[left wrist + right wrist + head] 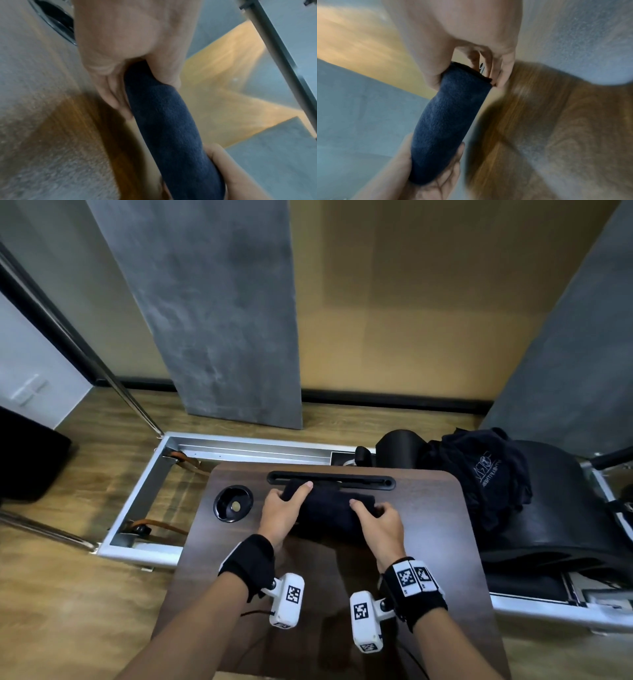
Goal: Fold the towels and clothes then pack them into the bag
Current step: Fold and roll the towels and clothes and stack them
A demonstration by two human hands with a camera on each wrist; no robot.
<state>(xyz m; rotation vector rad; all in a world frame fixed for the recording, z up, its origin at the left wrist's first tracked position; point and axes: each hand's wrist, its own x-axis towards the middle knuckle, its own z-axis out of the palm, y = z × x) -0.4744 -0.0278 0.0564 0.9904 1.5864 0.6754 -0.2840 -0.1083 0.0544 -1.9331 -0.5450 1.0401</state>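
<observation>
Both hands hold one dark blue towel [329, 508], already folded into a thick, narrow bundle that lies crosswise at the far middle of the tabletop [428, 542], just near of the long slot [330, 480]. The left hand [282, 513] clamps the bundle's left end, thumb under and fingers curled over the top; the right hand [380, 523] pinches the right end the same way, close to the stitched hem visible in the right wrist view. Holding both ends at once probably keeps the layers from springing apart while the fold is squared or lifted. So each grip is closed on the towel, which spans the gap between them. A heap of dark clothing [479, 474] waits unfolded on the black seat [555, 508] at the far right. A round cup holder [233, 503] sits left of the towel. No bag is visible.
</observation>
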